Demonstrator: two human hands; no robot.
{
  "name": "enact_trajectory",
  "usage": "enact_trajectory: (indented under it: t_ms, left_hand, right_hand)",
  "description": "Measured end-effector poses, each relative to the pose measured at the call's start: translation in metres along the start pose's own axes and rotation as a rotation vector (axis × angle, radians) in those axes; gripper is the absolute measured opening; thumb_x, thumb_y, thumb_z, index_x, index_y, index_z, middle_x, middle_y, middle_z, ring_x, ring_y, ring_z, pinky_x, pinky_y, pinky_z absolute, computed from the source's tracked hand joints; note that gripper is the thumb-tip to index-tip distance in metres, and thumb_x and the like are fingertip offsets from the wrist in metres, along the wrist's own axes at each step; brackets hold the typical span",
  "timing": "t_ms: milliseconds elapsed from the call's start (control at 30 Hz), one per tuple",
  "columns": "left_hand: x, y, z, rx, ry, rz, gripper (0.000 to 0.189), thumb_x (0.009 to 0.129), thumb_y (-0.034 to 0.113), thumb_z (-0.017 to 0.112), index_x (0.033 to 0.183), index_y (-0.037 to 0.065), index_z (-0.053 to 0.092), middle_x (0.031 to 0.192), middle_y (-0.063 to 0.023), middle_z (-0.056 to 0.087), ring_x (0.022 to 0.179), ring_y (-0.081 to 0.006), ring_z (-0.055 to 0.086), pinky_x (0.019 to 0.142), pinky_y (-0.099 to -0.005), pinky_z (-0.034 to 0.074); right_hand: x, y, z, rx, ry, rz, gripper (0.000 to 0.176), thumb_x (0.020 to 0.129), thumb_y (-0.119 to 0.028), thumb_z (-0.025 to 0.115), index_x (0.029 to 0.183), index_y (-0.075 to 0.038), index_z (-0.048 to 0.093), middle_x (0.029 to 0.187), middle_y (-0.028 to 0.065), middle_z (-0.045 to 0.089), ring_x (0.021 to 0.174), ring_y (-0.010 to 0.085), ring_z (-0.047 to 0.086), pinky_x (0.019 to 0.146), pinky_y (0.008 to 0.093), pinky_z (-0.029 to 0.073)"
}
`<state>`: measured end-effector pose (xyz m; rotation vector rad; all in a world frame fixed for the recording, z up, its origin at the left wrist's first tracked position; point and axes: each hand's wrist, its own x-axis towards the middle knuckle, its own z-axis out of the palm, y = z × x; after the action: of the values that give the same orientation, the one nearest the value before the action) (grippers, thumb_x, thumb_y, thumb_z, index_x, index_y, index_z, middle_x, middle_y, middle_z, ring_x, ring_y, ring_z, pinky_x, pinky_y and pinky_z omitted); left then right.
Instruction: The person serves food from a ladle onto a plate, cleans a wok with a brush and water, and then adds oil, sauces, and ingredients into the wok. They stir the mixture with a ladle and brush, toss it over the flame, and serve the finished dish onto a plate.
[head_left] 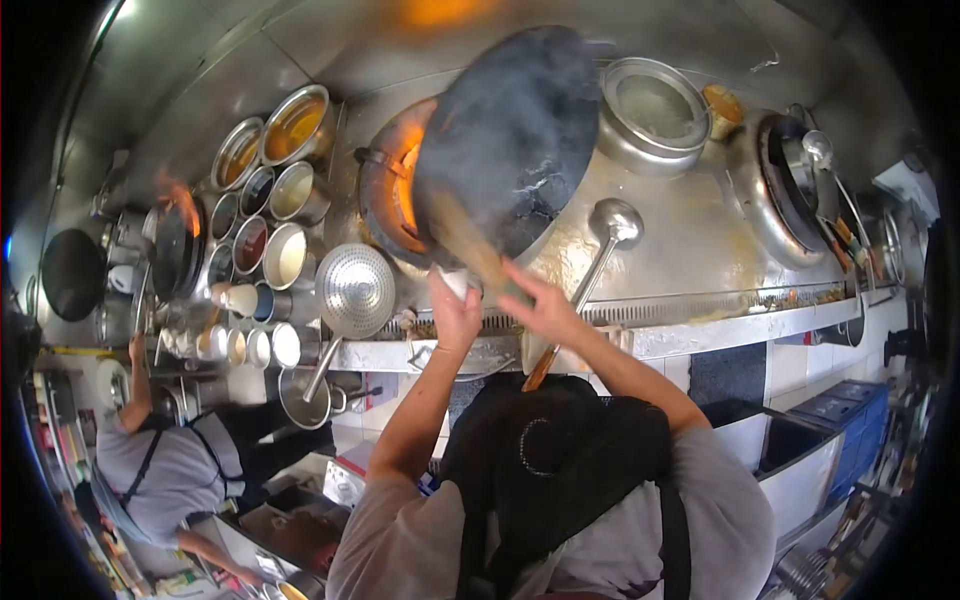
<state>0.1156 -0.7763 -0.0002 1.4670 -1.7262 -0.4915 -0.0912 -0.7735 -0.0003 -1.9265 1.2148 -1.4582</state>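
Observation:
A large black wok (550, 130) is tilted over the stove, with smoke rising from it and flames showing in the burner (400, 190) at its left. My left hand (457, 312) is wrapped round a white cloth (455, 284) at the wok's near edge. In my right hand (545, 308) is the handle of a blurred bamboo brush (468, 243), whose far end reaches to the wok's lower left edge. A ladle (617, 223) with a wooden handle lies to the right of the brush.
Left of the wok are a perforated skimmer (355, 290) and several containers of sauces and seasonings (291, 254). A metal pot (655, 115) and another wok station (785, 190) stand at the right. A co-worker (170, 470) works at the far left near a flaming wok (178, 245).

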Motion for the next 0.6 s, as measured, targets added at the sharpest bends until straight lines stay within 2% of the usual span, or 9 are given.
enact_trajectory:
  t_ms: [67, 133, 167, 267, 333, 367, 467, 533, 600]
  left_hand:
    - [0.011, 0.007, -0.020, -0.239, 0.051, -0.158, 0.063, 0.078, 0.005, 0.057, 0.135, -0.009, 0.034, 0.112, -0.0255, 0.055, 0.102, -0.0385, 0.057, 0.093, -0.0428, 0.045]
    - [0.006, -0.004, -0.025, -0.307, 0.075, -0.212, 0.056, 0.079, 0.006, 0.055, 0.131, -0.007, 0.037, 0.106, -0.0224, 0.057, 0.095, -0.0348, 0.059, 0.089, -0.0418, 0.047]
    - [0.004, -0.015, -0.022, -0.302, 0.081, -0.241, 0.052, 0.080, 0.007, 0.054, 0.128, -0.006, 0.039, 0.105, -0.0222, 0.058, 0.094, -0.0348, 0.059, 0.088, -0.0416, 0.047]
    - [0.015, -0.031, -0.016, -0.303, 0.136, -0.308, 0.039, 0.081, 0.008, 0.055, 0.117, -0.004, 0.045, 0.101, -0.0183, 0.059, 0.089, -0.0306, 0.060, 0.082, -0.0381, 0.050]
    - [0.028, -0.051, -0.019, -0.663, 0.048, -0.642, 0.033, 0.081, 0.007, 0.056, 0.111, -0.003, 0.050, 0.099, -0.0139, 0.060, 0.085, -0.0243, 0.061, 0.074, -0.0343, 0.050]
    - [0.033, -0.060, -0.023, -0.762, -0.006, -0.693, 0.028, 0.080, 0.006, 0.059, 0.106, 0.001, 0.053, 0.097, -0.0095, 0.061, 0.080, -0.0192, 0.061, 0.066, -0.0314, 0.050]
    - [0.024, -0.088, -0.018, -0.899, -0.082, -0.814, 0.028, 0.081, 0.007, 0.061, 0.107, 0.004, 0.055, 0.096, -0.0069, 0.061, 0.078, -0.0182, 0.061, 0.066, -0.0317, 0.052]
    - [0.019, -0.072, -0.020, -1.020, -0.068, -0.857, 0.029, 0.083, 0.012, 0.064, 0.110, 0.005, 0.055, 0.097, -0.0069, 0.061, 0.080, -0.0219, 0.062, 0.070, -0.0370, 0.055]
    - [0.035, -0.034, -0.038, -1.245, -0.049, -1.236, 0.031, 0.086, 0.018, 0.065, 0.112, 0.005, 0.055, 0.097, -0.0085, 0.061, 0.083, -0.0265, 0.063, 0.073, -0.0433, 0.057]
  right_hand:
    - [-0.041, 0.029, -0.020, -0.383, -0.466, 0.228, 0.065, 0.091, -0.034, 0.065, 0.149, -0.016, 0.039, 0.111, 0.0225, 0.066, 0.088, 0.0319, 0.069, 0.066, 0.0427, 0.057]
    - [-0.023, 0.116, -0.069, -0.638, -0.436, 0.388, 0.067, 0.091, -0.036, 0.062, 0.150, -0.023, 0.036, 0.106, 0.0258, 0.065, 0.081, 0.0382, 0.068, 0.064, 0.0460, 0.056]
    - [0.010, 0.124, -0.098, -0.749, -0.329, 0.465, 0.066, 0.090, -0.037, 0.063, 0.149, -0.026, 0.036, 0.101, 0.0219, 0.066, 0.074, 0.0393, 0.068, 0.060, 0.0459, 0.055]
    - [0.125, 0.059, -0.181, -1.015, -0.124, 0.131, 0.061, 0.090, -0.038, 0.064, 0.145, -0.023, 0.043, 0.113, 0.0208, 0.064, 0.101, 0.0385, 0.064, 0.082, 0.0479, 0.054]
    - [0.170, -0.035, -0.212, -0.895, 0.170, 0.015, 0.054, 0.090, -0.029, 0.068, 0.139, -0.018, 0.051, 0.131, 0.0181, 0.059, 0.115, 0.0359, 0.059, 0.094, 0.0429, 0.049]
    - [0.183, -0.076, -0.226, -0.881, 0.258, -0.088, 0.058, 0.088, -0.025, 0.071, 0.141, -0.014, 0.049, 0.137, 0.0159, 0.057, 0.119, 0.0337, 0.059, 0.097, 0.0403, 0.048]
    - [0.176, -0.154, -0.252, -0.869, 0.462, 0.005, 0.065, 0.090, -0.023, 0.071, 0.147, -0.010, 0.042, 0.139, 0.0176, 0.056, 0.124, 0.0246, 0.056, 0.100, 0.0356, 0.044]
    - [0.144, -0.158, -0.264, -0.791, 0.508, 0.045, 0.067, 0.093, -0.022, 0.068, 0.151, -0.010, 0.035, 0.140, 0.0201, 0.053, 0.118, 0.0246, 0.058, 0.098, 0.0335, 0.045]
    - [0.080, -0.122, -0.261, -0.886, 0.570, 0.014, 0.071, 0.095, -0.019, 0.066, 0.154, -0.009, 0.028, 0.142, 0.0254, 0.048, 0.124, 0.0298, 0.054, 0.102, 0.0373, 0.042]
